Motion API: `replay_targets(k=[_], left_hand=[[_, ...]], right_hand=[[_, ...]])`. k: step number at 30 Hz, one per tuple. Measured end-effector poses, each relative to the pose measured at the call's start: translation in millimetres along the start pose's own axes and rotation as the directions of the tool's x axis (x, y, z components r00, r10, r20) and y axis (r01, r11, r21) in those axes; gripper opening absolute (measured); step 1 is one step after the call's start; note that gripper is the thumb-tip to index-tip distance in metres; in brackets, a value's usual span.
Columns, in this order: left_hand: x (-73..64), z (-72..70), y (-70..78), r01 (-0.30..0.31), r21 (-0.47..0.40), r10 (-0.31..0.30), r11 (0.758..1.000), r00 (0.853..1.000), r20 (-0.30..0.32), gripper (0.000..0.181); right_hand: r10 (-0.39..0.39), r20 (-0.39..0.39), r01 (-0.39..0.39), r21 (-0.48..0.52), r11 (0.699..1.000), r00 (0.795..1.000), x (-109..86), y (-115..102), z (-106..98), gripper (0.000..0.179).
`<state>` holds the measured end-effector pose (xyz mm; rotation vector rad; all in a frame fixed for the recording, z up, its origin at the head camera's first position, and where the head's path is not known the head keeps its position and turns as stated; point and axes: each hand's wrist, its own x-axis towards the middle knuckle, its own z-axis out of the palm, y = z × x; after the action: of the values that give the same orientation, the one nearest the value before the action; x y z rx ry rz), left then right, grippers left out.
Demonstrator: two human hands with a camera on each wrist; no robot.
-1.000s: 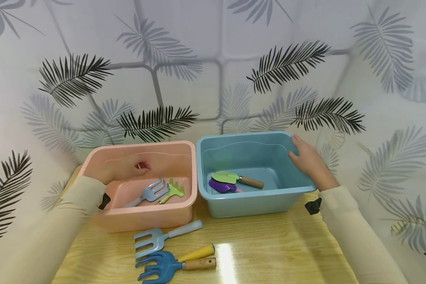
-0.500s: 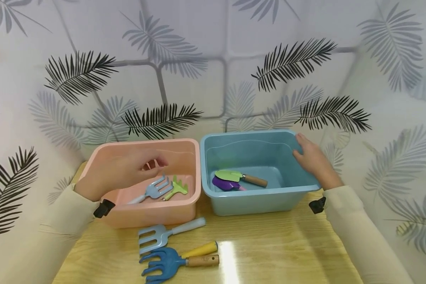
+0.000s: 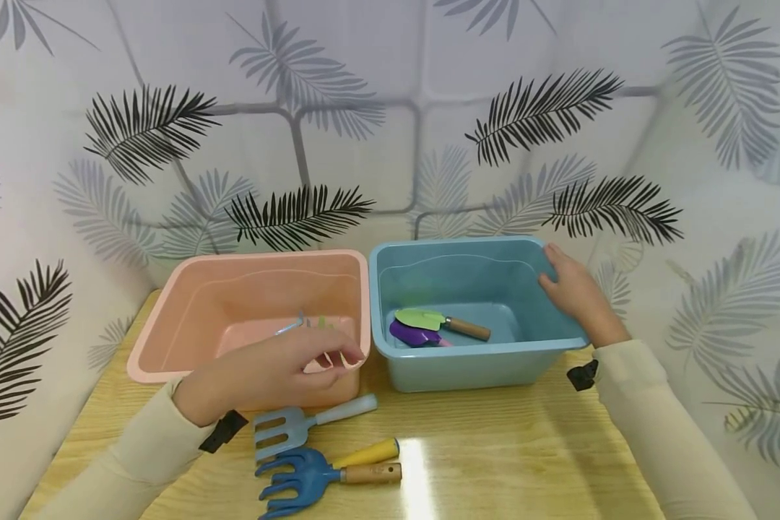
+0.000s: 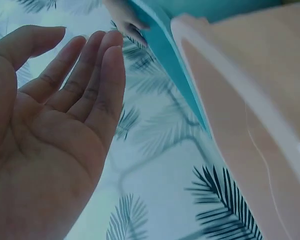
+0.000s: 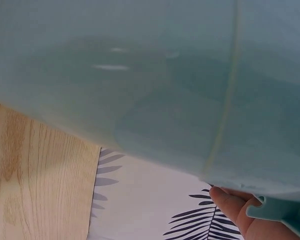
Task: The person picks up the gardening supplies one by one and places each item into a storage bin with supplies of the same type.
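My left hand hovers over the front rim of the pink plastic bin, fingers loosely bent and nothing held; its bare palm shows in the left wrist view. Behind it, tips of a light-blue hand fork and a green tool show inside the pink bin, mostly hidden. At the right side of the blue bin, my right hand grips the rim, thumb inside. Fingers appear under that rim in the right wrist view. A green trowel lies over a purple scoop inside.
On the wooden table, before the bins, lie a grey-blue hand fork, a blue hand rake and a yellow handle. A leaf-patterned curtain hangs close behind the bins.
My left hand has come up out of the pink bin, empty, and moved toward me and right over its front rim. My right hand stays on the blue bin; the view shifted slightly.
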<state>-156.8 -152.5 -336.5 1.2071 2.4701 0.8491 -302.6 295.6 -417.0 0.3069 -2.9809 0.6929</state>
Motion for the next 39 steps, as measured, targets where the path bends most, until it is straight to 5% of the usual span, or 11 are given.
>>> replay_targets(k=[8,16,20,32,39], left_hand=[[2.3,34.1,-2.6,0.024,-0.081,-0.016,0.996,0.994,0.108,0.030],[-1.3,62.9,-16.0,-0.029,-0.035,0.032,0.999,0.996,0.085,0.034],[-3.1,75.2,-25.4,0.000,-0.111,0.011,0.994,0.995,0.103,0.038],[-7.0,118.1,-71.4,0.099,-0.395,-0.054,0.913,0.991,0.124,0.040],[-4.3,135.0,-85.1,0.158,-0.424,-0.101,0.892,0.983,0.154,0.041]], right_hand=[[-0.005,-0.014,0.005,0.002,1.000,1.000,-1.1,-0.8,-0.2,0.059],[0.013,-0.007,-0.013,-0.004,1.000,1.000,-1.3,0.2,0.0,0.060],[0.019,-0.006,-0.019,-0.008,1.000,1.000,-0.5,0.8,-0.5,0.060],[0.025,0.006,-0.025,-0.005,1.000,1.000,-0.4,0.3,-0.5,0.061],[0.015,-0.011,-0.015,-0.005,1.000,1.000,-0.1,1.0,0.5,0.060]])
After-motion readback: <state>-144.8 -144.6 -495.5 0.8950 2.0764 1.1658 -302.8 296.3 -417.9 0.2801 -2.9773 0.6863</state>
